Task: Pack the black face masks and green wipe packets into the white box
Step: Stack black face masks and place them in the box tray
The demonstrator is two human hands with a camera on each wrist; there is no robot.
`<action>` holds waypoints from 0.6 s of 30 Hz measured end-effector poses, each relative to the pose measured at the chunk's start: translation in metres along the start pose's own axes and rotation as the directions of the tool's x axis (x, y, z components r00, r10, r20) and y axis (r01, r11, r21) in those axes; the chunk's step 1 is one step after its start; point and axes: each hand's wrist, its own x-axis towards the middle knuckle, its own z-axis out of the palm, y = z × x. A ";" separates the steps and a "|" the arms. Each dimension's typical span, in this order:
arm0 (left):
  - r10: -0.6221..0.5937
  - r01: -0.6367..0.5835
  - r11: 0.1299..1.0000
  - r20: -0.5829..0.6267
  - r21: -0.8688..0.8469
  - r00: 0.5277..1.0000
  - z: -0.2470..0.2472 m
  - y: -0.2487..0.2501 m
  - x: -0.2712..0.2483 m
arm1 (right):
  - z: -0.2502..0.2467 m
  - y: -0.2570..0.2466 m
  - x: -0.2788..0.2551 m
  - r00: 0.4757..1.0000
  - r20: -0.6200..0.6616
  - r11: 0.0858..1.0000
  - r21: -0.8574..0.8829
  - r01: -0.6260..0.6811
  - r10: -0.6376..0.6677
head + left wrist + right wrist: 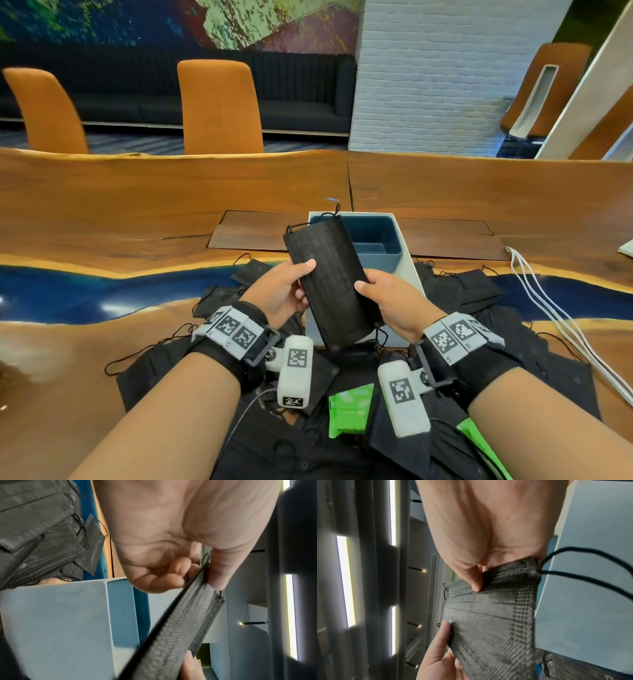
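A black face mask (329, 281) hangs lengthwise above the near wall of the white box (416, 274), whose inside is blue. My left hand (291, 287) pinches its left edge, thumb on top. My right hand (387, 298) pinches the right edge the same way. The left wrist view shows the mask (180, 628) edge-on between my thumb and curled fingers. In the right wrist view the mask (496, 615) is seen flat, with ear loops trailing right. Several more black masks (479, 291) lie around the box. A green wipe packet (349, 411) lies between my wrists, another green packet (479, 442) at lower right.
The wooden table (137, 212) has a blue resin strip (68, 291) across it. White cables (548, 308) run along the right side. Two orange chairs (219, 106) stand behind the far edge. A white object's corner (627, 246) shows at the right edge.
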 end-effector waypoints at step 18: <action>0.057 -0.048 0.997 -0.146 0.068 0.988 0.006 0.005 0.042 | -0.030 -0.004 0.039 0.961 -0.241 0.790 0.612 0.041 0.136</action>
